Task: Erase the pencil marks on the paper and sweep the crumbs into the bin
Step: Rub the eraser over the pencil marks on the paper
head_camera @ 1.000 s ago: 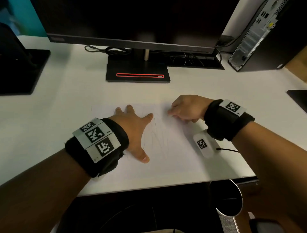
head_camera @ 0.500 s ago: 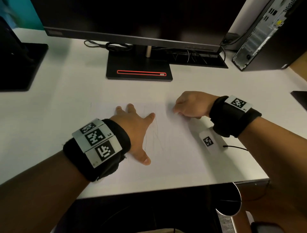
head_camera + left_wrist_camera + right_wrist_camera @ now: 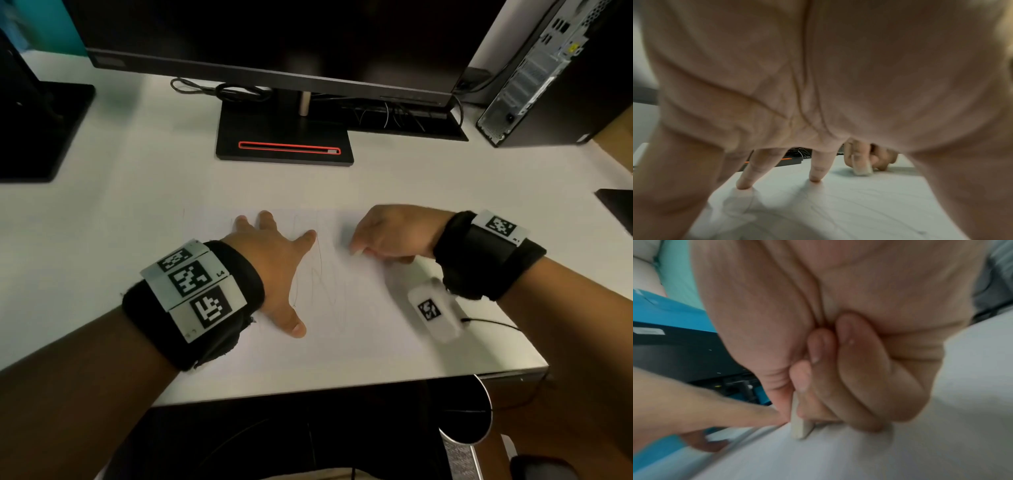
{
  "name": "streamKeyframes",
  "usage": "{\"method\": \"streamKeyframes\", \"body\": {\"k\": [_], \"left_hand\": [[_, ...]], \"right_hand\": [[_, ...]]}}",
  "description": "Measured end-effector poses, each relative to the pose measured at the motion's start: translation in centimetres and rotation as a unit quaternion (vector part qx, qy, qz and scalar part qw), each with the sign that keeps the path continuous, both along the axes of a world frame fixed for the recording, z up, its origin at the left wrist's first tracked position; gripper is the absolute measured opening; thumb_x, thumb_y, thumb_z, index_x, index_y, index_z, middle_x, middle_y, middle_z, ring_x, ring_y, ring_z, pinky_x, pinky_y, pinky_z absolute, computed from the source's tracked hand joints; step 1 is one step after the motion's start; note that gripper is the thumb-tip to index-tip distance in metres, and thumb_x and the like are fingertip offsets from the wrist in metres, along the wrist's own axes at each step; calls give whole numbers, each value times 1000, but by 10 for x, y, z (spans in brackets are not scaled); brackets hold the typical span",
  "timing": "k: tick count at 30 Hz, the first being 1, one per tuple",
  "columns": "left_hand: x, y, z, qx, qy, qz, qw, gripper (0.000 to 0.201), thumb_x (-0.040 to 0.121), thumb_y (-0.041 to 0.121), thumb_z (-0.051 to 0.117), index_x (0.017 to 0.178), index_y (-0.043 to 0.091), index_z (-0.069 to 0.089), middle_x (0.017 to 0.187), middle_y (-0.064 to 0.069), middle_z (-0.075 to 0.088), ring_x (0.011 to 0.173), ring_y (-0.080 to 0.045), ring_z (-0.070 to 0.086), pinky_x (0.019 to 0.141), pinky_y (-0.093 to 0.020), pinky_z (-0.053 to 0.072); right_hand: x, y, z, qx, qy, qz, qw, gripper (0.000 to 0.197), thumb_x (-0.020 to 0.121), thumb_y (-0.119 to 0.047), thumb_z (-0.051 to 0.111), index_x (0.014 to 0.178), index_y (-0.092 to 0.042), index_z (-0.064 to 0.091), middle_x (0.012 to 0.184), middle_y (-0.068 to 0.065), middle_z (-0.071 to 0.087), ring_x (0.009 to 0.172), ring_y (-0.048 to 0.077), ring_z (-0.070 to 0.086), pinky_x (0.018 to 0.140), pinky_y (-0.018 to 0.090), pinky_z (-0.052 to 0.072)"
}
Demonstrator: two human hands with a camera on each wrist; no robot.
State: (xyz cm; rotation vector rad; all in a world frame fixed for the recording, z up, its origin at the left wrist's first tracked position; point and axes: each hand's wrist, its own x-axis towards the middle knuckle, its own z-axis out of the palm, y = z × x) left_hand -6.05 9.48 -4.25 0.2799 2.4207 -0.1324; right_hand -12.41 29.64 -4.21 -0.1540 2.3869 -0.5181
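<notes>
The paper [image 3: 342, 325] is laid flat toward the tabletop's [image 3: 120, 205] near edge, right of centre, with faint pencil marks [image 3: 320, 274] zigzagging across its middle. An eraser [image 3: 800, 426], pale and blurred, is pinched between thumb and curled fingers of the right hand [image 3: 394, 233], its lower end touching the sheet near the paper's far edge, just right of the marks. The left hand [image 3: 274, 270] is spread and pressed flat on the paper's left part, thumb toward the near edge. Open white surface is left between paper and monitor base [image 3: 284, 144]. The bin [image 3: 469, 421] is seen below the near right corner. Only the wrist views show the eraser plainly: from the left wrist it [image 3: 861, 170] is seen beyond straight fingertips [image 3: 815, 177]; in the head view it is barely visible. A white tagged block [image 3: 435, 313] hangs under the right wrist.
</notes>
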Motion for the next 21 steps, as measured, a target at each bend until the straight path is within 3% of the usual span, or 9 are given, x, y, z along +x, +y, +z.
{"method": "streamKeyframes", "body": {"k": [8,11,21], "left_hand": [[0,1,1,-5,-9,8,1000,139,58,74,78,151,43,-21,161,-17,-17,147,-47,-7,111,-62,31],[-1,2,1,-4,-7,5,1000,139,58,74,78,151,43,-21,161,-18,-17,147,-48,-6,111,-63,30],[0,1,0,-4,-5,3,1000,138,59,74,78,152,42,-19,161,-18,-16,147,-47,-5,111,-61,32]], "right_hand": [[11,-10,-2,-6,-13,37,999,34,95,-32,62,68,-14,54,53,0,42,44,18,36,47,25,36],[9,-7,-1,-8,4,14,1000,33,93,-32,64,66,-15,55,54,1,44,47,20,37,47,26,35],[15,-11,2,11,-27,55,998,34,95,-33,62,68,-15,53,56,3,43,46,20,35,49,25,35]]}}
